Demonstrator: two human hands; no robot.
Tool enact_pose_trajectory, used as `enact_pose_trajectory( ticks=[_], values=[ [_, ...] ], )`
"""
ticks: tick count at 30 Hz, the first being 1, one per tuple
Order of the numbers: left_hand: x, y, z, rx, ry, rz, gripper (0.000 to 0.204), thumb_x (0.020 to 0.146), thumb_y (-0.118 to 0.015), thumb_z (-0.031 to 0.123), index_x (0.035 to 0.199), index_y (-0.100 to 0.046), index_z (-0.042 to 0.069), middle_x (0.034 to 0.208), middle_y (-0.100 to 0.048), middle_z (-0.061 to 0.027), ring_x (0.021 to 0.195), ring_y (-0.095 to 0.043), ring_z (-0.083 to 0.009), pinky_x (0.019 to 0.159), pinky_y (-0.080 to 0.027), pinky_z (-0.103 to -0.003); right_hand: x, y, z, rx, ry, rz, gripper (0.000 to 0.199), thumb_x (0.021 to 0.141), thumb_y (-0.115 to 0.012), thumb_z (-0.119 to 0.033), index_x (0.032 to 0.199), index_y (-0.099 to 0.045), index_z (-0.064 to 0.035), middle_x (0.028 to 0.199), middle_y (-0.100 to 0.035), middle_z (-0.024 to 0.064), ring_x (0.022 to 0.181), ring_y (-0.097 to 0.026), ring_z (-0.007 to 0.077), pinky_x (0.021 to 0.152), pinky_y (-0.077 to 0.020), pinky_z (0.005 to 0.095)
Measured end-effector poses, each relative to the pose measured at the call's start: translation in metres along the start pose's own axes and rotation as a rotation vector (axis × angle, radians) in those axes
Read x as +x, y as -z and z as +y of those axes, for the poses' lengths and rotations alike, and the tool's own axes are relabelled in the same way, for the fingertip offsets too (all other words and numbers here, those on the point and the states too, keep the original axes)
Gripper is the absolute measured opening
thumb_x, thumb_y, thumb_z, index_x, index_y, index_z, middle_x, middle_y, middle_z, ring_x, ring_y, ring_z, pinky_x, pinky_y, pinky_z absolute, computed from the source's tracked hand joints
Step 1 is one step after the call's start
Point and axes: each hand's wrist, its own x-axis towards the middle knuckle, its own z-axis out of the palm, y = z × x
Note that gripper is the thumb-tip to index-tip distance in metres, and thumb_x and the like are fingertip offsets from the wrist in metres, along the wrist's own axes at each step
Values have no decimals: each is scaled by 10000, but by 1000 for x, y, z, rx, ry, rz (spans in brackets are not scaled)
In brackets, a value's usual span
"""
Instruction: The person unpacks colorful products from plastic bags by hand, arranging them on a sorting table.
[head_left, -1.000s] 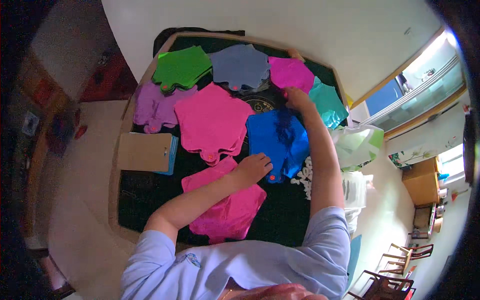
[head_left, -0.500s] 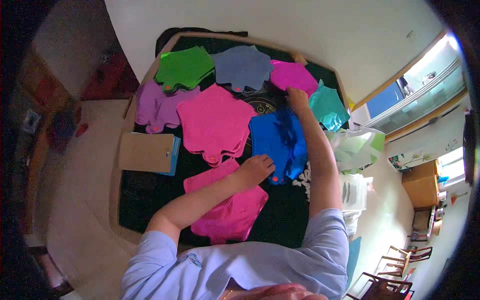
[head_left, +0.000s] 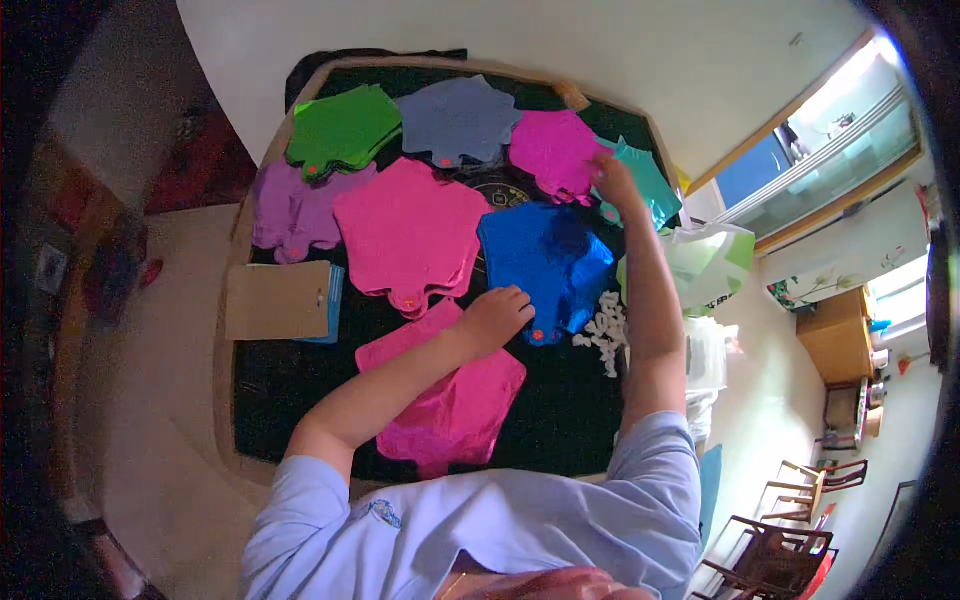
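Several stacks of flat, shiny foil balloons, mostly star-shaped, lie on a dark table. My left hand [head_left: 498, 318] is beside the lower left of the blue balloon [head_left: 540, 262], fingers loosely bent, with nothing visible in them. Its forearm crosses the hot-pink balloon [head_left: 450, 410] closest to me. At the far right my right hand [head_left: 616, 186] reaches between the magenta balloon [head_left: 556, 150] and the teal balloon [head_left: 645, 180]. Its blurred fingertips do not show whether they grip either one. The large pink stack [head_left: 410, 225] lies in the middle.
Green [head_left: 345, 125], grey-blue [head_left: 458, 118] and purple [head_left: 300, 205] balloon stacks lie farther back and left. Brown cardboard [head_left: 278, 302] sits at the left edge. Small white pieces [head_left: 605, 330] are beside the blue balloon. A white-green plastic bag [head_left: 705, 262] stands at the right.
My right hand has moved right, from the magenta balloon's near edge toward the teal one. My left hand stays near the blue balloon. The whole view has shifted slightly.
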Motion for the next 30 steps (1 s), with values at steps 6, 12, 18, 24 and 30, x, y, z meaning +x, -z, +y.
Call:
enact_pose_trajectory(
  ticks=[6,12,18,24,30],
  values=[
    [-2,4,0,39,31,-9,103,720,-500,127,799,-538,74,841,-525,-80,850,-520,-228,725,-448,-320,-35,-1,-11,-328,-156,-164,363,699,-584,-118,1051,-509,-72,1008,-565,189,908,-565,350,775,-466,429],
    [3,8,6,88,-10,21,74,711,-499,118,743,-551,77,818,-530,-75,849,-523,-222,710,-454,-310,-52,-20,-6,-532,-128,-63,323,832,-446,-258,1141,-430,-164,983,-547,202,865,-573,381,704,-485,457],
    [-3,6,6,1,76,-78,188,712,-487,114,872,-564,52,913,-559,-97,881,-532,-252,756,-458,-336,-60,-10,-14,-394,-180,-39,260,817,-432,-128,1070,-488,-153,939,-550,183,822,-588,343,666,-497,431],
    [1,8,6,59,27,37,75,711,-497,125,745,-549,83,807,-521,-65,830,-526,-207,698,-454,-304,-52,2,29,-432,-147,-105,237,802,-457,-133,1031,-514,-157,907,-559,174,843,-586,335,669,-490,441],
    [1,15,8,-5,76,-89,194,722,-484,105,889,-571,56,923,-561,-96,887,-534,-246,768,-453,-338,-62,-7,38,-402,-63,-105,354,790,-479,-108,1135,-407,-135,933,-534,204,855,-562,400,727,-479,468]
  ],
)
